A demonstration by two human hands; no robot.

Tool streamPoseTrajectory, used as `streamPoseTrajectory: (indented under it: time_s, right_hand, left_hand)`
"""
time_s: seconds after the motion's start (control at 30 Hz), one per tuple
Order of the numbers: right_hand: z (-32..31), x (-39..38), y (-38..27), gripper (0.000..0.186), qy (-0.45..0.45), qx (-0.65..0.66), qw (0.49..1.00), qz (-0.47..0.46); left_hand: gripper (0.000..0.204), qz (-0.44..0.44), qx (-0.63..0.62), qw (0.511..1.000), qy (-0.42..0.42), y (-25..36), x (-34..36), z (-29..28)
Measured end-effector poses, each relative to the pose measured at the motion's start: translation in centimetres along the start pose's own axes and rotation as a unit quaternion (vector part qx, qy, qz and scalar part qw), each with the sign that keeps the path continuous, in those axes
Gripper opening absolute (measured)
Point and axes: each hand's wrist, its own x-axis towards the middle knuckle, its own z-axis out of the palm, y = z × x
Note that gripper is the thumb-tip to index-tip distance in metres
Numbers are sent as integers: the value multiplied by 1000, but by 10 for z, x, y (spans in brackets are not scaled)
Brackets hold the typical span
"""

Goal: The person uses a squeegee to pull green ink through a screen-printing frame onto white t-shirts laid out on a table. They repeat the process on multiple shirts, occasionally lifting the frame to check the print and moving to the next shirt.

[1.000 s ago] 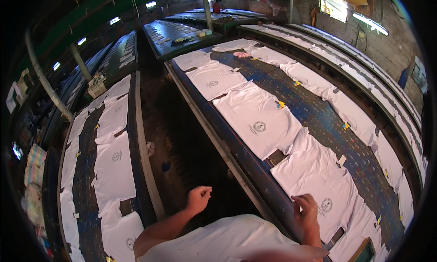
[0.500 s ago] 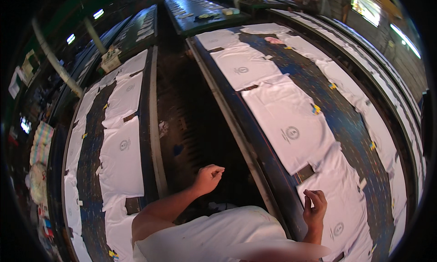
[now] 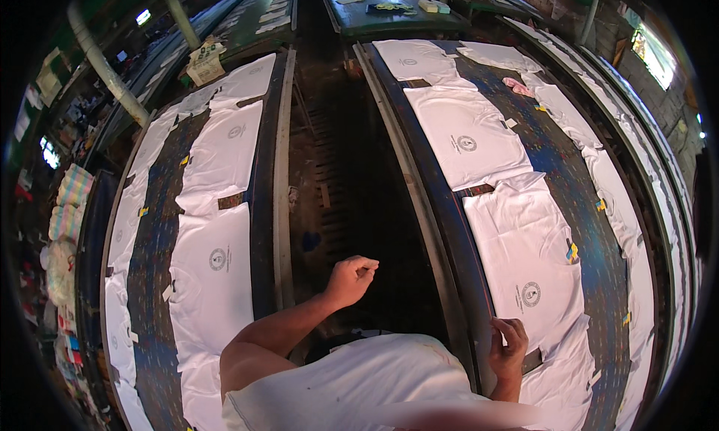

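Note:
My left hand [image 3: 352,280] hangs over the dark gap between two long tables, its fingers bent and pressed together with nothing visible in them. Loosely curled, my right hand [image 3: 508,346] hovers at the near edge of the right table, thumb apart from the fingers and nothing seen between them. Closest to it lies a white T-shirt [image 3: 517,244] with a round dark print, spread flat. Below that, another white T-shirt [image 3: 558,375] is partly hidden by my right hand and forearm. To my left, a white T-shirt [image 3: 213,281] with the same kind of print lies on the left table.
Rows of white shirts cover both tables, with bare speckled strips [image 3: 153,281] between rows. A dark aisle [image 3: 352,169] with debris runs ahead between the table rails [image 3: 412,176]. A pink cloth [image 3: 518,86] lies on the right table. Posts [image 3: 108,64] stand at left; bundled cloths [image 3: 71,206] are stacked there.
The view has turned left and moved forward along the aisle, so the shirts sit lower and farther right. Both hands keep nearly the same pose; the right is now nearer the table edge.

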Motion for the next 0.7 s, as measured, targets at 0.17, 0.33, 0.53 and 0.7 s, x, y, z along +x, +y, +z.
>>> streamPoseTrajectory:
  time_s: [0.17,0.33,0.53,0.7]
  right_hand:
    - [0,19,24,34,14,-24,1000,8]
    - [7,28,45,35,115,-35,990,78]
    - [40,52,71,15,130,-41,981,135]
    - [114,147,55,25,114,3,974,194]
  left_hand:
    - [16,5,15,1000,24,-10,29,-2]
    - [17,40,61,996,-48,-25,74,-12]
    - [26,-12,203,972,-116,-156,218,-46]
    - [38,-95,398,856,-316,-310,387,-93]
